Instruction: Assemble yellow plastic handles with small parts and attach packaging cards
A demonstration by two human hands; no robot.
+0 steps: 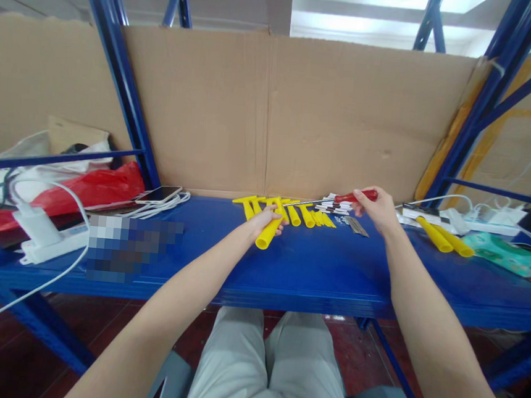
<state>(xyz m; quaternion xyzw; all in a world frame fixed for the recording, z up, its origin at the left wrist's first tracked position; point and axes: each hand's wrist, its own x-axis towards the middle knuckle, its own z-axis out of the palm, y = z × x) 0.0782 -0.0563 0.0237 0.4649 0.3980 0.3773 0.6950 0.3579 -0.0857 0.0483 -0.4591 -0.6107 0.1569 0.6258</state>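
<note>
My left hand [268,219] is closed around a yellow plastic tube [268,235], its open round end facing me. In my right hand [376,205] is a screwdriver with a red handle [356,196]. The thin metal shaft points left, and its tip meets the far part of the yellow piece near my left fingers; the exact contact is too small to make out. Several more yellow tubes [308,216] lie in a row behind and beside my left hand. Small flat yellow pieces [324,219] rest to their right.
White boxes or cards [334,205] and thin grey strips [356,226] lie by my right hand. Two yellow tubes [443,238] and a green packet [507,254] sit at right. A power strip [55,239], white cables [167,201] and a red bag [94,190] occupy the left. Cardboard [300,115] stands behind.
</note>
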